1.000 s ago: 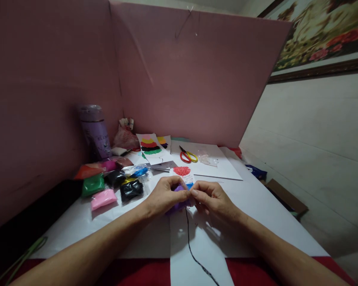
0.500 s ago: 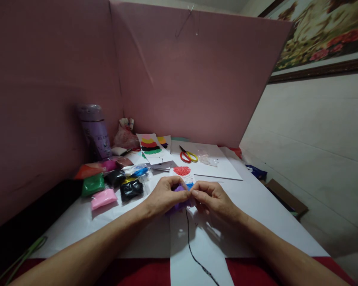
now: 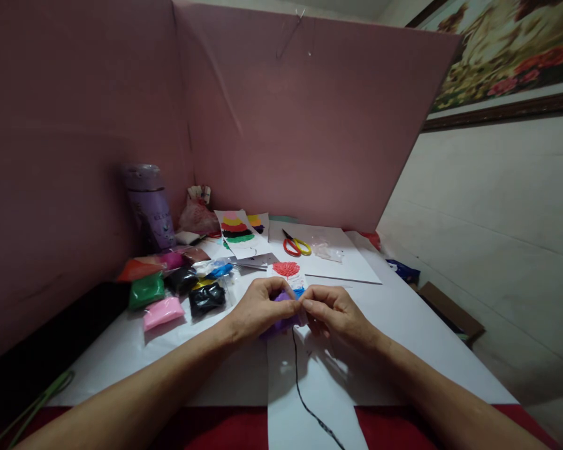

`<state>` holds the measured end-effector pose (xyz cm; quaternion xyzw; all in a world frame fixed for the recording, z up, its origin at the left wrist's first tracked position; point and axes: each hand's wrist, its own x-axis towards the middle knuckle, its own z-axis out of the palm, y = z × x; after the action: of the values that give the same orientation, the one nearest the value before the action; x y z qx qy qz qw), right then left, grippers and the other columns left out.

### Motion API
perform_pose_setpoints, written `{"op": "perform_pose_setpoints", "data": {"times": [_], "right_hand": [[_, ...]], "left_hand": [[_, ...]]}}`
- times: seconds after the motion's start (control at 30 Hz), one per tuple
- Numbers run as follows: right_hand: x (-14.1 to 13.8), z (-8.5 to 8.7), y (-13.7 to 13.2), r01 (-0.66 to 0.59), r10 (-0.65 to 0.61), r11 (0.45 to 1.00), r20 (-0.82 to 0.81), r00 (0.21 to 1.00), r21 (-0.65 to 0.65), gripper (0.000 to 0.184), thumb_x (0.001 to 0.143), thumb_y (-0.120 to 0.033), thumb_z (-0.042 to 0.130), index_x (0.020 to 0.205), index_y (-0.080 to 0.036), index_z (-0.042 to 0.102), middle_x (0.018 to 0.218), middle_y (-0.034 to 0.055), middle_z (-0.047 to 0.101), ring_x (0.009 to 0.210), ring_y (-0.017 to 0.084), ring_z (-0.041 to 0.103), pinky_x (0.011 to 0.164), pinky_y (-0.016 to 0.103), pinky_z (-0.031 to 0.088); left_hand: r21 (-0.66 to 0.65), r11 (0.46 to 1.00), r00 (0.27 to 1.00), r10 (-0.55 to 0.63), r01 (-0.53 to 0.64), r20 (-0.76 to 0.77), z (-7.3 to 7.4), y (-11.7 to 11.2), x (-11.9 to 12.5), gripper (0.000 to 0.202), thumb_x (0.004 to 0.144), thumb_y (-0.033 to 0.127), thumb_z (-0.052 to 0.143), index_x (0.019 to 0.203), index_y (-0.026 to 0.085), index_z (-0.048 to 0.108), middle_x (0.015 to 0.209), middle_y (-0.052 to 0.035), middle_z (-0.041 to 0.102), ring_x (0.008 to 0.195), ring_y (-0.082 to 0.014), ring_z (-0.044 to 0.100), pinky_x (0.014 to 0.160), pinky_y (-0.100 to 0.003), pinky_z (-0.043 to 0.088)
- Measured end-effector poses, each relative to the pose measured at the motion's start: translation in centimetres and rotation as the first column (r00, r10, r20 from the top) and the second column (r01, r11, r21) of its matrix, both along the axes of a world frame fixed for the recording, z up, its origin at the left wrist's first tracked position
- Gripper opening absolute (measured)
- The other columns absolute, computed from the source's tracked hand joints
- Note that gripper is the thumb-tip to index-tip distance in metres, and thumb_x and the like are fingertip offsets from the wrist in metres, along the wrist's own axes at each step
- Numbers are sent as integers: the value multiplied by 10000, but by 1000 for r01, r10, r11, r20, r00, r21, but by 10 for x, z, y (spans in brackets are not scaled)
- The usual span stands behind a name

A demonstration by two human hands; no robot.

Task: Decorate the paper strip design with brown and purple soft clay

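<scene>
My left hand [image 3: 267, 306] is closed on a small clear packet of purple modelling clay [image 3: 285, 317]. Against it, my right hand [image 3: 335, 311] pinches the packet's right edge, and the fingertips of both hands almost meet. Under them lies a long white paper strip [image 3: 286, 387] with a black line [image 3: 304, 397] running down toward me. A red scalloped patch [image 3: 286, 269] shows at the strip's far end, and a bit of blue [image 3: 299, 292] peeks out between my hands. My fingers cover part of the packet.
Packets of coloured clay [image 3: 164, 312] lie to the left, near a purple flask [image 3: 150, 209]. Scissors with red and yellow handles [image 3: 296, 245] rest on a white board [image 3: 351, 262]. A paper with coloured bands [image 3: 237, 234] lies behind, before the pink partition [image 3: 300, 125].
My right fingertips have shifted very slightly at the packet's edge. Otherwise hands, packet and paper look the same.
</scene>
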<state>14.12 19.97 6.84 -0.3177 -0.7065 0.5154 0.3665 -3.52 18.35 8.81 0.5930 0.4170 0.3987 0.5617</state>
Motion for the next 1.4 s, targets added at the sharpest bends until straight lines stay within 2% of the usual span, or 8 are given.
{"op": "perform_pose_setpoints", "data": {"times": [0.57,0.87,1.4], "right_hand": [[1,-1,0,-12,12,1000,0,1000,1,246,854,-312,556,672,-154,605,492,-43,505,410,68,410,398,186,294],[2,-1,1,-15,14,1000,20,1000,8,305,871,-375,547,668,-153,599,484,-43,504,397,66,401,397,188,298],[1,0,1,-16,16,1000,22,1000,12,293,873,-348,545,661,-151,592,484,-43,495,406,62,405,399,181,299]], "left_hand": [[25,1000,1000,-12,13,-4,-2,1,0,172,626,266,665,697,140,570,640,-32,654,550,-113,544,521,-228,435],[36,999,1000,-9,10,-30,-3,2,-2,180,643,284,659,707,139,574,661,-47,660,566,-127,555,522,-235,436],[18,1000,1000,-8,8,-23,-2,1,0,178,622,274,647,703,139,563,657,-52,663,553,-123,542,519,-243,434]]}}
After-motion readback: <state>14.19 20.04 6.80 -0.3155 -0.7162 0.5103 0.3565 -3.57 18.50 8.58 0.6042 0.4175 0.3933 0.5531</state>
